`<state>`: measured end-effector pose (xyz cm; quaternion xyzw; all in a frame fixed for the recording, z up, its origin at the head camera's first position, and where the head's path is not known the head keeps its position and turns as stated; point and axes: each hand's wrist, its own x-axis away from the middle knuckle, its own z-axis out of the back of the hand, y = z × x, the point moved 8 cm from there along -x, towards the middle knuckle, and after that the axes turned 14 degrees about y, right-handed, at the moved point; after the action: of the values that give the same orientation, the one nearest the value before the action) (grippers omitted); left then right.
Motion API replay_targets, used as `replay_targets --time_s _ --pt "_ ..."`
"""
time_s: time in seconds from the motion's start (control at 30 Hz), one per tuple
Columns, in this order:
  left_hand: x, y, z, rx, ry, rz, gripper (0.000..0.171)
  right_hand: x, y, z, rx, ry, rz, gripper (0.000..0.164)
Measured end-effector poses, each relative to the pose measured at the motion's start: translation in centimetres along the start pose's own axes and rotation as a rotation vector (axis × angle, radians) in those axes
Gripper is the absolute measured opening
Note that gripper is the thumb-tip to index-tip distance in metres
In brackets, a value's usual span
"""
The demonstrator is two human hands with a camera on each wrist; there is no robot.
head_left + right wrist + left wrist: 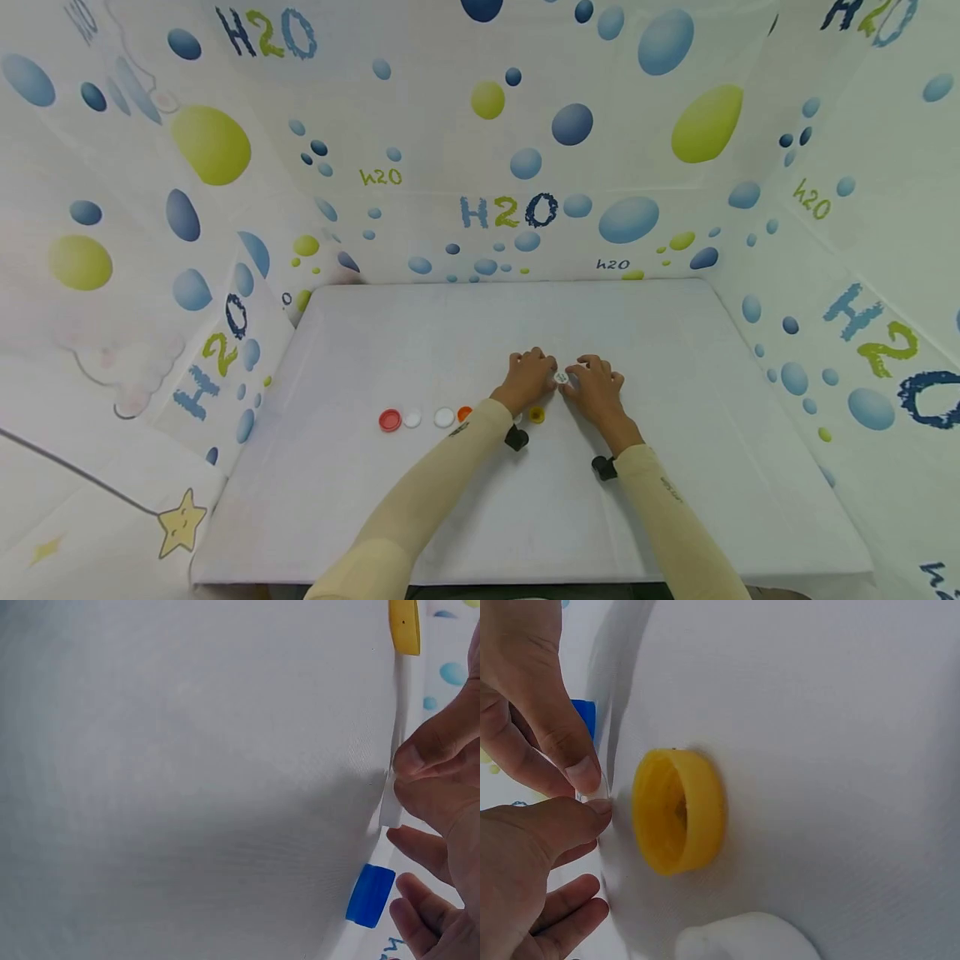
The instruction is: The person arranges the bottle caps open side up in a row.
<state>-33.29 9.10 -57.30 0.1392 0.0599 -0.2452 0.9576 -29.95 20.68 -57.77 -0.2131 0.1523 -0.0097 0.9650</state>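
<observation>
A small white bottle cap [561, 378] with dark marks on its top lies between my two hands; its pale side [388, 804] shows in the right wrist view. My left hand [529, 379] pinches it from the left, thumb at its near edge. From the right, my right hand [597, 388] grips the same cap, thumb close to the other thumb. Fingers partly hide it in both wrist views. A yellow cap [681, 811], hollow side turned up, sits nearer than the hands. By the right hand's fingers is a blue cap [370, 895], hidden in the head view.
To the left runs a row of caps: red [390, 420], small white [412, 418], larger white [444, 417] and orange [464, 413]. Another white cap [746, 939] lies near the left wrist. The white tabletop [360, 333] meets printed cloth walls [420, 225].
</observation>
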Motion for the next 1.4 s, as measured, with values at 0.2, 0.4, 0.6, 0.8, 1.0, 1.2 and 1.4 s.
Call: replay_targets --time_s 0.2,0.4,0.6,0.8,1.0,1.2,1.4 --pt "-0.1 0.0 0.1 -0.013 0.004 -0.005 0.032 -0.1 -0.1 -0.2 0.000 0.010 0.011 0.034" --pt "-0.1 0.0 0.2 -0.025 0.023 -0.024 0.030 -0.2 0.0 -0.4 0.014 0.015 0.025 0.034" --pt "-0.2 0.1 -0.2 -0.037 0.006 -0.032 0.029 -0.2 0.1 -0.7 0.009 0.005 0.019 0.035" --pt "-0.1 0.2 -0.4 -0.065 0.002 -0.034 0.031 -0.2 0.0 -0.7 -0.002 -0.008 0.024 0.034" --pt "0.3 0.2 -0.2 -0.065 0.016 -0.047 0.033 -0.2 0.0 -0.3 -0.005 -0.019 0.031 0.035" --pt "0.4 0.2 -0.2 -0.053 0.006 -0.042 0.037 -0.3 0.1 -0.3 -0.020 -0.012 0.034 0.034" --pt "0.8 0.3 -0.1 -0.046 -0.003 -0.036 0.041 0.0 0.0 0.4 -0.046 0.004 0.030 0.036"
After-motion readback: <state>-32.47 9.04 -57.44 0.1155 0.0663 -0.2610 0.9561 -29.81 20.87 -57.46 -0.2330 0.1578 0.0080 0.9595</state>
